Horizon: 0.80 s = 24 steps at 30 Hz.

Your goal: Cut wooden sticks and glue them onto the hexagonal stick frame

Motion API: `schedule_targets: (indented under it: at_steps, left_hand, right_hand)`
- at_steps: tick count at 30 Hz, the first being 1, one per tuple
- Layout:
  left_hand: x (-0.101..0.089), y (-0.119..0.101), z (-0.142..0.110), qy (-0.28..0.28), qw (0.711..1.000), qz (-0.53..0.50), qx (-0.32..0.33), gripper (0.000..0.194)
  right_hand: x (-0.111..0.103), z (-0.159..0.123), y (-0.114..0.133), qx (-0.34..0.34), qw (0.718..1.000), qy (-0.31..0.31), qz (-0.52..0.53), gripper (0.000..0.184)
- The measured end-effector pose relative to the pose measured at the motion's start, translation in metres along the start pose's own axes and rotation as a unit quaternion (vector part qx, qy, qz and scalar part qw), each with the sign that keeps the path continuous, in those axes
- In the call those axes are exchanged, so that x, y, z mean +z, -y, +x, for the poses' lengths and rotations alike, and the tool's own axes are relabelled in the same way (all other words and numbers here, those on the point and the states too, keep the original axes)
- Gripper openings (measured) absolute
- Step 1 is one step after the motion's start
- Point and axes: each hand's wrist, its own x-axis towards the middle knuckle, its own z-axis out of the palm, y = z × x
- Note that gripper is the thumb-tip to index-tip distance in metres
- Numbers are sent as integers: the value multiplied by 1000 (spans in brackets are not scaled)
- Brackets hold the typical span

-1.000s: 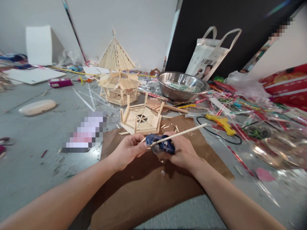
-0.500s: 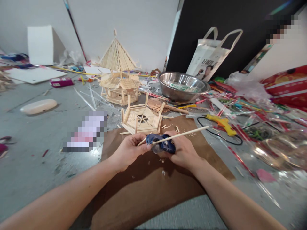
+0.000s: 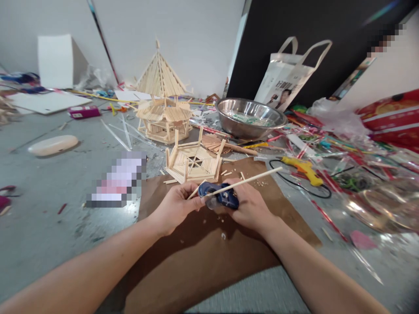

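Your hexagonal stick frame [image 3: 212, 166] has a slatted floor and short uprights but no roof, while the stick pavilion [image 3: 159, 78] behind it has tiers and a peaked roof; the long stick [image 3: 255, 180], just in front of the frame, looks uncut so far. Your left hand [image 3: 176, 206] pinches that stick's lower end between thumb and fingers; your right hand [image 3: 252, 204] is wrapped around the blue tool [image 3: 231, 199], its fingertips hidden. Brown sheet [image 3: 196, 270] lies under and before the frame on a grey floor [image 3: 49, 187]; right of the frame sits a yellow glue gun [image 3: 304, 169], and beyond it a metal basin [image 3: 234, 125] and pale wall [image 3: 199, 35].
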Motion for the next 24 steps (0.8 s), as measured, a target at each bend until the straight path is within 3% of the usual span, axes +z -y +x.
schedule_targets:
  at_steps: [24]
  left_hand:
    - [0,-4,-2,92,986,-96,-97,30]
  right_hand:
    - [-1,3,2,13,999,16,-31,41]
